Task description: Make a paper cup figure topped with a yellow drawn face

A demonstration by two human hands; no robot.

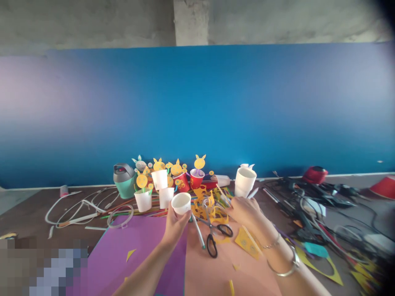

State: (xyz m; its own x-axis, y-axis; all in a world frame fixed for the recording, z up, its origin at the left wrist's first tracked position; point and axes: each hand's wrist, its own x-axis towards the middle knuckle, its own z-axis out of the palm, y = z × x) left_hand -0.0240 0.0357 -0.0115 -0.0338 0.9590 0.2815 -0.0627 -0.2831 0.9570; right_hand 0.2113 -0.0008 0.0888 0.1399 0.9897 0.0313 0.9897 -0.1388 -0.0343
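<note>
My left hand [175, 226] is closed around a white paper cup [181, 202], held upright with its open mouth towards me. Over the table to the right, my right hand [248, 211] reaches among yellow paper scraps [206, 205], palm down. Its fingertips are hidden, so whether it grips anything cannot be told. Just behind it stand stacked white cups [245, 181], and a slim white object [253, 193] shows past its knuckles. Between my hands lie black-handled scissors [212, 242], opened, and a white pen [198, 231].
Paper cups with yellow animal-face cutouts [142, 181] stand along the back, beside a green-and-grey container [124, 181]. Purple [135, 246] and orange [212, 275] sheets cover the front. White cables [83, 209] lie left; black cables and tools [311, 209] crowd the right. A blue panel [197, 111] rises behind.
</note>
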